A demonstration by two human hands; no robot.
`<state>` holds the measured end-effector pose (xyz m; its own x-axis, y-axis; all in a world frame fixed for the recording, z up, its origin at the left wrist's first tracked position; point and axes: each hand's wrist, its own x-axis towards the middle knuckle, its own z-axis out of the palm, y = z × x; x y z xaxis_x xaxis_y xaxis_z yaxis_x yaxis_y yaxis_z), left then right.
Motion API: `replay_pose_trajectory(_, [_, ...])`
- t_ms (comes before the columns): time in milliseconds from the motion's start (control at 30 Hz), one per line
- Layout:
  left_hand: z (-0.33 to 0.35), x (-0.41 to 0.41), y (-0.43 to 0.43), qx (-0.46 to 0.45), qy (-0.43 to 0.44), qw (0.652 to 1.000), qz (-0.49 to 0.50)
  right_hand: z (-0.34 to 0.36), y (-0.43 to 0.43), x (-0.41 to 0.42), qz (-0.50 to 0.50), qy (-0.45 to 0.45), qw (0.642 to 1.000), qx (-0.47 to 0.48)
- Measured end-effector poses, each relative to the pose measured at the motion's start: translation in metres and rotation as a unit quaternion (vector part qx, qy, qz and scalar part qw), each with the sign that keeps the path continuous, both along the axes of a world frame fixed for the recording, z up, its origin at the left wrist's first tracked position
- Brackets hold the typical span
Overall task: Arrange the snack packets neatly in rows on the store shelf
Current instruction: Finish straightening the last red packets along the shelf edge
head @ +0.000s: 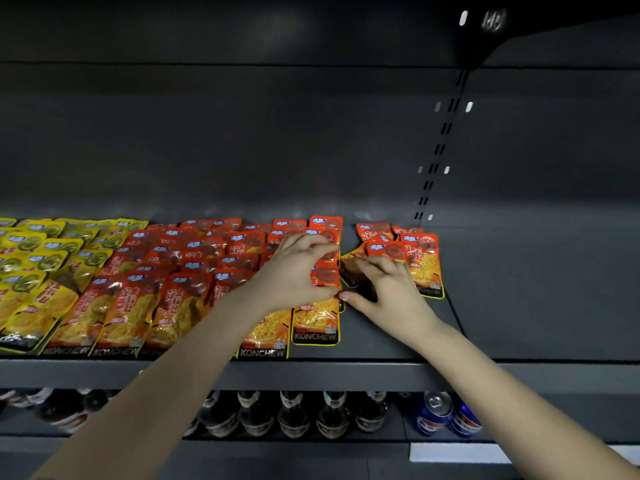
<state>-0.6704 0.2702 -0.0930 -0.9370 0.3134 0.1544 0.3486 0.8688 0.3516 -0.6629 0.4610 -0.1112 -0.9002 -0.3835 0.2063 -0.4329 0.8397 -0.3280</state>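
Note:
Rows of red-orange snack packets lie overlapping on the dark grey shelf, with yellow packets in rows at the far left. My left hand grips the rightmost packet of the red rows, fingers curled over its top edge and thumb at its side. To the right lies a small loose pile of red packets. My right hand rests on the left part of that pile, fingers bent over a packet; whether it grips it is hidden.
The shelf's right part beyond the pile is bare metal. A slotted upright runs up the back panel. The lower shelf holds dark glass bottles and blue cans. A white label strip sits at the bottom right.

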Motion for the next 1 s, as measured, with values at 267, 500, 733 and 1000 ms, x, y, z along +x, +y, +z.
replay_pose_trajectory(267, [-0.003,-0.025,0.046,-0.078,-0.034,0.994,-0.064,-0.001,0.047,-0.001,-0.088,-0.028,0.996,-0.017])
replay_pose_trajectory(500, [-0.003,-0.033,0.066,-0.079,-0.074,0.99,-0.092,-0.008,0.061,-0.004,-0.1,-0.048,0.994,-0.012])
replay_pose_trajectory(733, [-0.004,-0.033,0.067,-0.067,-0.049,0.992,-0.1,-0.013,0.052,-0.007,-0.061,-0.065,0.995,-0.052])
replay_pose_trajectory(1000, [-0.006,-0.029,0.066,-0.022,-0.13,0.987,-0.091,-0.011,0.054,-0.005,-0.081,-0.078,0.993,-0.03])
